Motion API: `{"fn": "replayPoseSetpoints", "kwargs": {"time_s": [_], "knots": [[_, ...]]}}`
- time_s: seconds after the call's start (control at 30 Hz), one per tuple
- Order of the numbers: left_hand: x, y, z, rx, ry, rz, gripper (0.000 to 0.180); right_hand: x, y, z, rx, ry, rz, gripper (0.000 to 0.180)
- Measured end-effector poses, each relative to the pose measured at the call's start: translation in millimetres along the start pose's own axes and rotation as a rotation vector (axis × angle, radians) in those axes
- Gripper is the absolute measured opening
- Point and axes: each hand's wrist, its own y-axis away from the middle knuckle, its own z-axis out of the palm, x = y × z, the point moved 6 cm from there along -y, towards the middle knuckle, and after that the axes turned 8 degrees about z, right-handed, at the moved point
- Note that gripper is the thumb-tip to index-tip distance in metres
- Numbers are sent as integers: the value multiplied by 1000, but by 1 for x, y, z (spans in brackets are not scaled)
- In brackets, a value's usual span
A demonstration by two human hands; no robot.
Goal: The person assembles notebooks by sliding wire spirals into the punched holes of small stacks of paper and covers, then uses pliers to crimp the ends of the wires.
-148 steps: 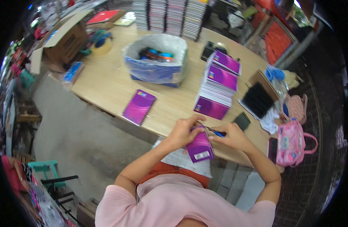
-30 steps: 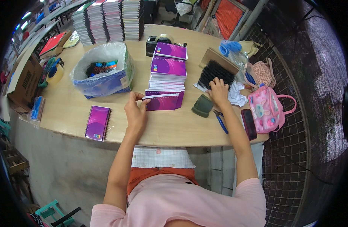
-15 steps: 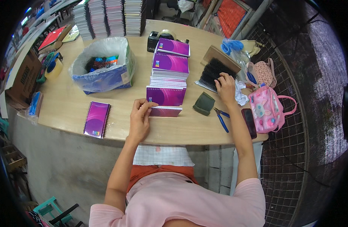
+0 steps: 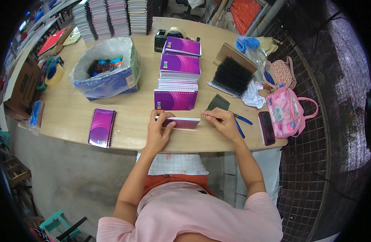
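My left hand (image 4: 158, 133) grips a small purple-covered notebook (image 4: 186, 124) near the table's front edge, its white page edge facing up. At that notebook's right end, my right hand (image 4: 224, 124) pinches a thin dark binding coil (image 4: 204, 115), partly hidden by the fingers. Just beyond stands a row of similar purple notebooks (image 4: 176, 101), packed close together. A bundle of black binding coils (image 4: 233, 76) rests farther right, against a brown board (image 4: 238, 56). Beside my right hand lie a dark green block (image 4: 218, 102) and blue-handled pliers (image 4: 240, 125).
A finished-looking spiral notebook (image 4: 101, 128) lies at left, below a plastic-lined box (image 4: 107, 82). Behind the row sits a tape dispenser (image 4: 161, 39). Tall notebook stacks (image 4: 113, 18) stand at the back. A phone (image 4: 267, 128) and pink bag (image 4: 288, 113) occupy the right edge.
My right hand has come from the black coil bundle to the notebook, bringing a coil. My left hand has closed round the notebook, which has shifted slightly to the right.
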Motion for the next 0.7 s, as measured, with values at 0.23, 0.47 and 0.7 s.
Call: {"fn": "replayPoseSetpoints", "kwargs": {"time_s": [0.23,0.47,0.7], "knots": [[-4,2,4,35,-18,-38,18,-4,1,6,53,8,-181,18],[-2,0,5,60,-9,-38,19,-6,2,8,48,-39,-153,16],[-3,0,4,79,-6,-53,19,-6,5,7,23,-125,-183,17]]}}
